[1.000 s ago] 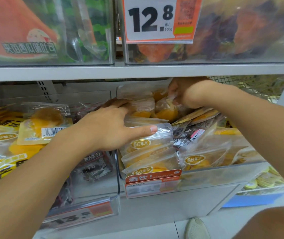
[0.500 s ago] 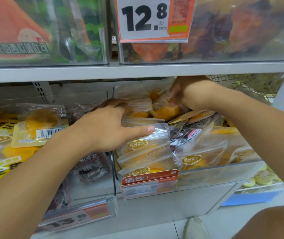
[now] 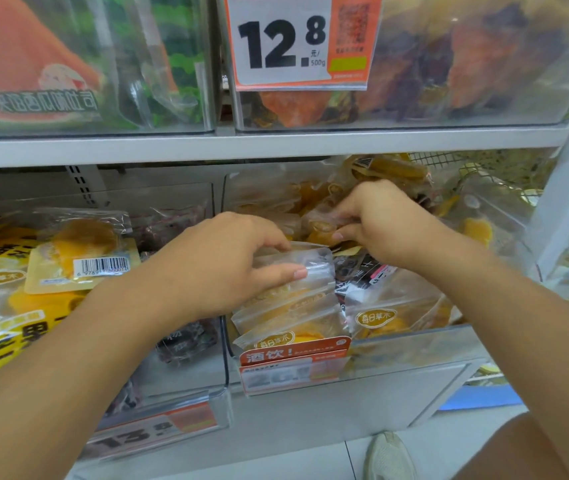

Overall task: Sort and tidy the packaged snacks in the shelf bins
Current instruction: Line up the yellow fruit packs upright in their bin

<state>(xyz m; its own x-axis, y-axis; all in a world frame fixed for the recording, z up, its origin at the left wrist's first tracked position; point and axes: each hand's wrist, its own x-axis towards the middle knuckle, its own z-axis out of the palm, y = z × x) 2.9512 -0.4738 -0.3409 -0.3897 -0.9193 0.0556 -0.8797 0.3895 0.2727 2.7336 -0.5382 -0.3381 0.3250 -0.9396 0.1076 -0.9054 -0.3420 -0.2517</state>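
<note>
A clear shelf bin [image 3: 414, 344] in the middle holds several clear packets of yellow dried fruit [image 3: 290, 317] standing in a row at its front left. My left hand [image 3: 220, 265] grips the top of that row, thumb in front and fingers behind. My right hand [image 3: 376, 220] reaches deeper into the same bin and pinches a clear packet of orange pieces [image 3: 321, 225]. A dark packet with white and pink print [image 3: 362, 275] lies between the two hands.
The left bin [image 3: 186, 372] holds yellow mango packets [image 3: 79, 258] and dark packets. Above the grey shelf board [image 3: 276, 145] stand two more clear bins and a price tag reading 12.8 [image 3: 283, 43]. A shoe [image 3: 388, 457] shows on the floor below.
My right hand has drawn back toward me from the rear of the bin, bringing the orange packet with it. My left hand stays on the row of yellow packets.
</note>
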